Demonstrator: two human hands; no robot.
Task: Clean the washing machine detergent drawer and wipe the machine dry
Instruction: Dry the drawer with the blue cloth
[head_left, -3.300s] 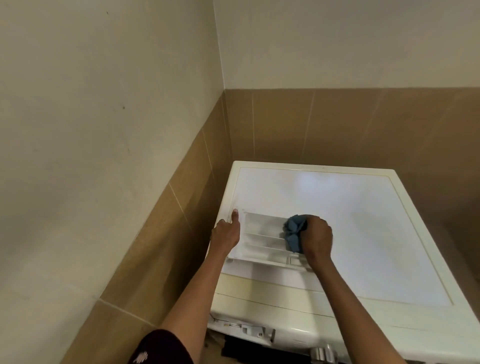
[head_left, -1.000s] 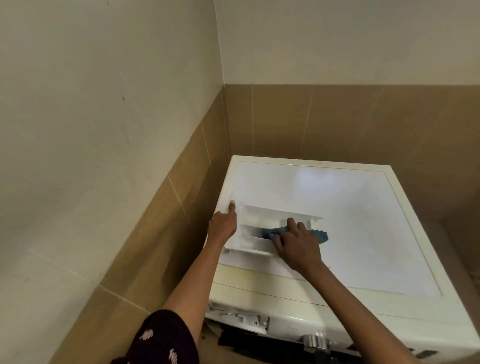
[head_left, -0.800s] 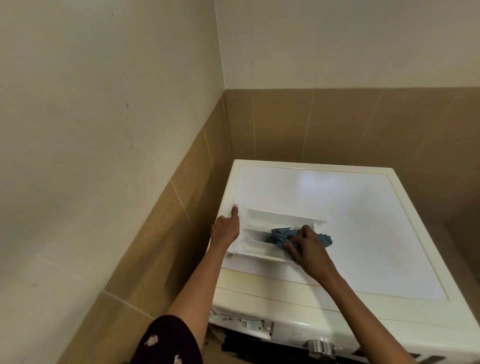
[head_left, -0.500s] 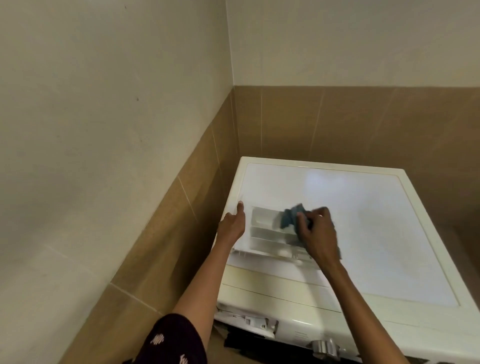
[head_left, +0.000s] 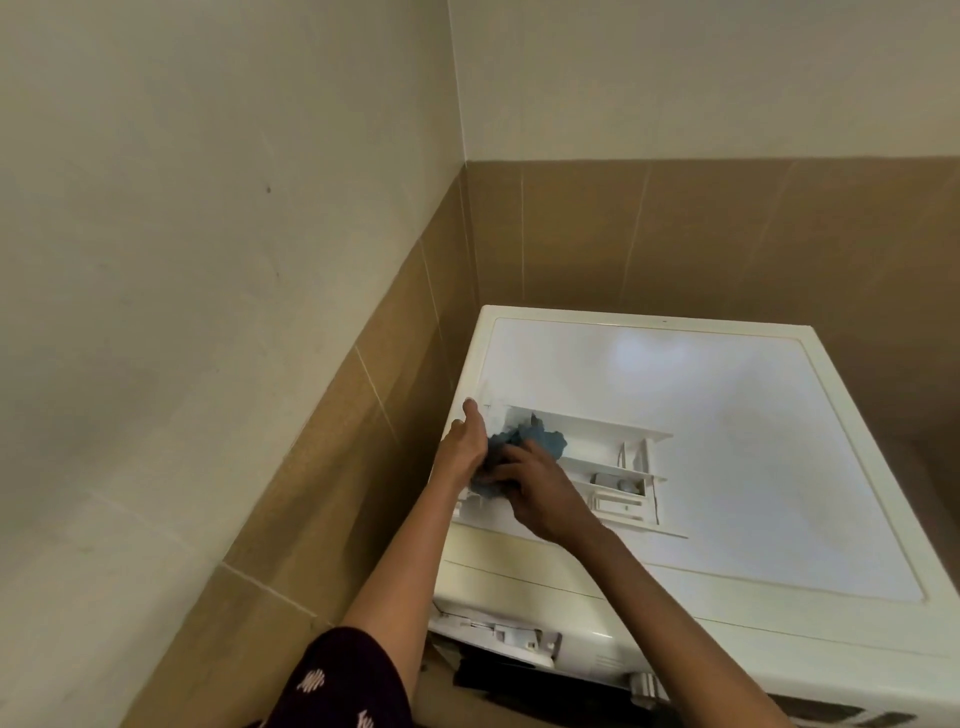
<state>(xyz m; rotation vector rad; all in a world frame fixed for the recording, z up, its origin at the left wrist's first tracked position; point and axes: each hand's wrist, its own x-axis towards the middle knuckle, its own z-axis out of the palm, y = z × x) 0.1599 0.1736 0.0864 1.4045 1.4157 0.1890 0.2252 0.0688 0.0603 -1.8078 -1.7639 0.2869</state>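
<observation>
The white detergent drawer (head_left: 613, 467) lies on top of the white washing machine (head_left: 727, 426), near its front left corner, with its compartments facing up. My left hand (head_left: 462, 447) holds the drawer's left end, thumb pointing up along the edge. My right hand (head_left: 535, 491) grips a crumpled blue cloth (head_left: 524, 447) and presses it into the drawer's left compartments, right beside my left hand. The cloth and my hands hide the left part of the drawer.
The machine stands in a corner, with brown tiled walls (head_left: 675, 234) close behind and on the left. The empty drawer slot (head_left: 498, 631) shows on the machine's front, with a knob (head_left: 647, 686) to its right.
My right hand has carried the blue cloth from the drawer's right and middle over to its left end, next to my left hand. My left hand has stayed on the drawer's left edge.
</observation>
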